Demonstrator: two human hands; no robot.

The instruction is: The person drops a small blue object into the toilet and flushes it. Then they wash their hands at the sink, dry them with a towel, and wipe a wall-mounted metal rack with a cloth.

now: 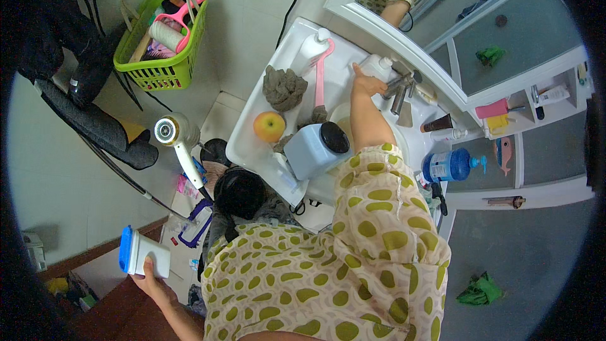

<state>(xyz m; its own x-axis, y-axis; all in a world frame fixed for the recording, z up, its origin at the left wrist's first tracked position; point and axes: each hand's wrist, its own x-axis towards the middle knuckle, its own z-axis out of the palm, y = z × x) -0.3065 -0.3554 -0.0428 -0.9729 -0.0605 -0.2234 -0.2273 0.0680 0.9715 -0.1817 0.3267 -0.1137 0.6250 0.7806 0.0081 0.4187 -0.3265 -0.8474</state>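
Observation:
My left hand (154,282) holds a white plastic container with a blue lid (154,255) out at the lower left, its thumb along the side. My right hand (367,84) reaches over the white washbasin (248,144) and grips a white bottle (376,67) beside the metal faucet (400,92). Left of that hand lie a pink long-handled brush (319,78) and another white bottle (312,49). A crumpled grey-brown cloth (284,87) and a red-yellow apple (269,127) rest on the basin's left side. A light-blue container with a black lid (307,151) stands close to my right forearm.
A green basket (161,73) hangs at the upper left, above a white hair dryer (184,144). Right of the basin are a brown tube (436,124) and a blue pump bottle (447,165). A white-framed mirror (402,28) and a shelf (535,104) border the basin.

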